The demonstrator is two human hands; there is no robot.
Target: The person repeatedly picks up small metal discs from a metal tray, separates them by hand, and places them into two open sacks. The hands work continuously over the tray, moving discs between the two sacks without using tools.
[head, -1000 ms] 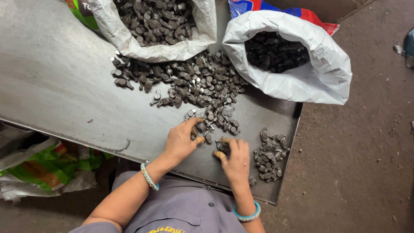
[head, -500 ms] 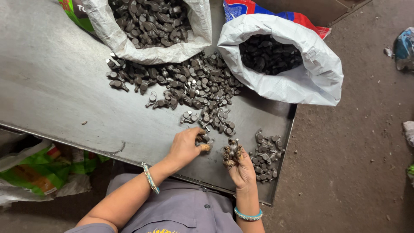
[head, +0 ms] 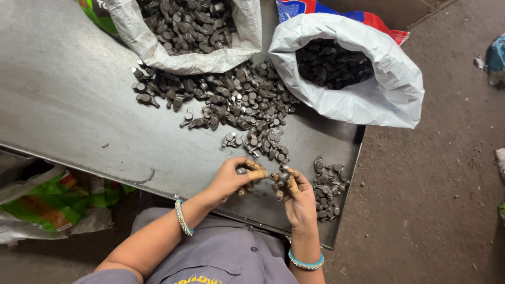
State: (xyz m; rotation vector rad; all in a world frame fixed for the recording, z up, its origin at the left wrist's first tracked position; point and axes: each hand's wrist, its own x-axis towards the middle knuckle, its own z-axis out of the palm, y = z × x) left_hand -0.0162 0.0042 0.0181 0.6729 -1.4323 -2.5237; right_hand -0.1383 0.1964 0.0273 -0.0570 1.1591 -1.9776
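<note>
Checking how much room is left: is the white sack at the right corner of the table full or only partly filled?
Partly filled. The white sack gapes open, and its dark metal parts lie well below the rolled rim.

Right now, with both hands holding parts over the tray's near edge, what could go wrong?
1. The right hand cups several small metal parts loosely near the tray edge; one could slip to the floor.
2. The small sorted pile sits by that same edge and might get nudged off.
3. The left hand pinches a part with bare fingers; rough edges could cut.
</note>
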